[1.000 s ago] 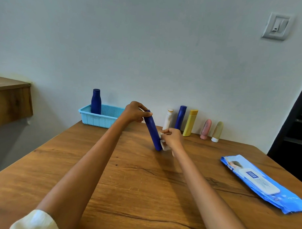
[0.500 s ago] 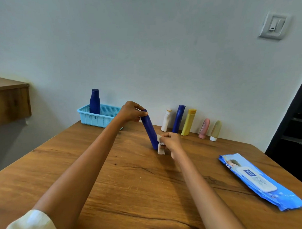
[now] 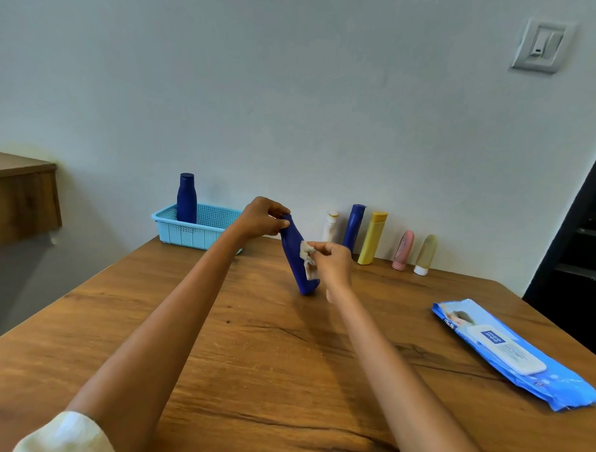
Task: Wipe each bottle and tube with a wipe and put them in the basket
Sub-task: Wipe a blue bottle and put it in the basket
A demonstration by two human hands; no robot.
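We log the left hand (image 3: 261, 217) gripping the cap end of a dark blue bottle (image 3: 297, 259), fingers curled round its top. The bottle leans, top toward the left, base touching the wooden bench (image 3: 268, 360) near mid-bench. The right hand (image 3: 332, 261) pinches a crumpled white wipe (image 3: 308, 256) between thumb and fingers and holds it against the bottle's right side, about mid-height. Both grips are thus closed on their items: left on the bottle, right on the wipe.

At the far left of the bench, by the wall, a light blue basket (image 3: 188, 234) holds one dark blue bottle in the basket (image 3: 186, 200), upright.

Along the wall to the right of the hands we note a row, standing upright or leaning slightly: a small white bottle (image 3: 329, 225), a dark blue tube (image 3: 354, 227), a yellow bottle (image 3: 372, 238), a pink tube (image 3: 403, 250) and a beige tube (image 3: 425, 254) with a white cap down.

A blue wipes pack (image 3: 511, 355) lies flat on the right side of the bench, well apart from the hands. A wall switch (image 3: 541, 45) sits upper right.
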